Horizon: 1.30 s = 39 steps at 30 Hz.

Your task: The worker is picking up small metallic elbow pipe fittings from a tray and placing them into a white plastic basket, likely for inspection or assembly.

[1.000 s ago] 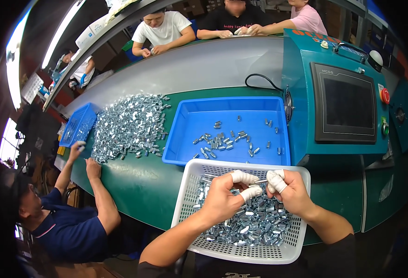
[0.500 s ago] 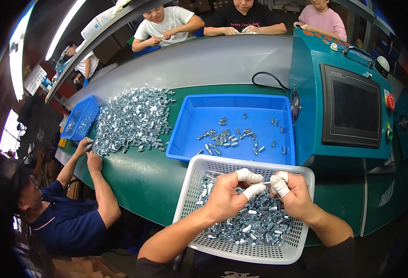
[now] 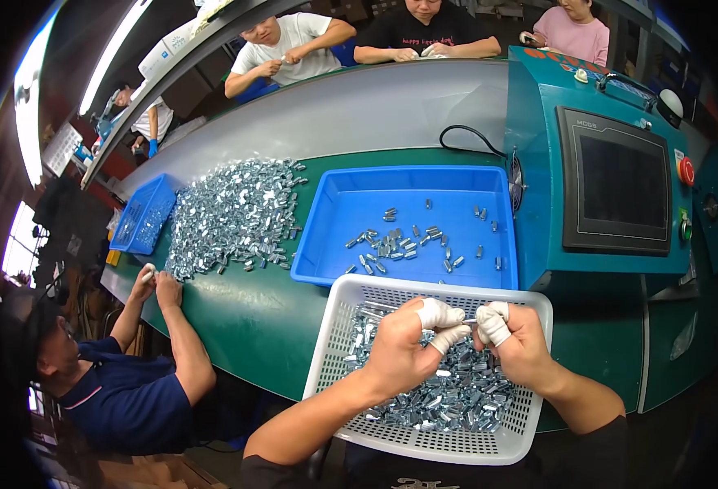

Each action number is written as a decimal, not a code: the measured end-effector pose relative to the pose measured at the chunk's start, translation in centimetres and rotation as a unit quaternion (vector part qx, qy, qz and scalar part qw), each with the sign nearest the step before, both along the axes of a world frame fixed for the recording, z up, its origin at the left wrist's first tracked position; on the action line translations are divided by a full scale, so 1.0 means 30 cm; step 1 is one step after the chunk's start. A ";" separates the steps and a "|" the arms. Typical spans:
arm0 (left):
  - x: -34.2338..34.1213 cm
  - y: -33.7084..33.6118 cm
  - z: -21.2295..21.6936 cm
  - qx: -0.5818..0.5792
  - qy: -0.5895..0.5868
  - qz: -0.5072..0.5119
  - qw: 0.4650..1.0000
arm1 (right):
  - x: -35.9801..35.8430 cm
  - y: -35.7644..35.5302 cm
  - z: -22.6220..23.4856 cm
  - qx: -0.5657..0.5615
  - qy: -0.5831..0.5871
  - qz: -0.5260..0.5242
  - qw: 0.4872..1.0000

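Observation:
Both hands meet above a white perforated basket [image 3: 338,326], which is heaped with small silver elongated metal pieces [image 3: 444,403]. White coverings wrap several fingertips. My left hand [image 3: 408,342] pinches one end of a small metal piece, with thumb and forefinger closed. Against its other end, my right hand [image 3: 518,338] is closed too, fingers curled. Only a sliver of that piece shows between the fingertips; the rest is hidden. Beyond the basket stands a shallow blue tray [image 3: 351,183] with several similar metal pieces [image 3: 399,244] scattered in it.
A teal machine [image 3: 534,163] with a dark screen [image 3: 620,191] stands at the right. Left of the tray, a large pile of metal pieces [image 3: 236,212] covers the green table [image 3: 269,322], beside a blue basket [image 3: 143,216]. One co-worker [image 3: 130,383] sits at the left; others work across the table.
My hands stay together over the basket with hardly any movement. The co-worker at the left has brought their hands closer together and raised one. The view has shifted slightly.

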<state>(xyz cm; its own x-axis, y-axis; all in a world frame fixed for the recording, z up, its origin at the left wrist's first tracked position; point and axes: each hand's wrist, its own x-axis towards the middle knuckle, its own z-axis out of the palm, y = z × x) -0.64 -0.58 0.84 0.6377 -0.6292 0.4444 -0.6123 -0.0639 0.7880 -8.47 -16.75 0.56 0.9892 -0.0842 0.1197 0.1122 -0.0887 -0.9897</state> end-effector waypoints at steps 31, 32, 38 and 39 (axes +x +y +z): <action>-0.027 0.011 -0.069 0.362 -0.116 0.016 0.925 | 0.009 -0.005 0.000 0.082 0.020 -0.060 0.995; -0.042 0.005 -0.084 0.377 -0.103 0.000 0.920 | 0.006 -0.006 -0.004 0.088 0.019 -0.047 0.995; -0.026 -0.021 -0.083 0.357 -0.078 -0.030 0.930 | 0.010 -0.017 -0.002 0.087 0.029 -0.033 0.995; -0.023 -0.025 -0.083 0.354 -0.060 -0.033 0.933 | 0.011 -0.020 -0.001 0.078 0.025 -0.033 0.996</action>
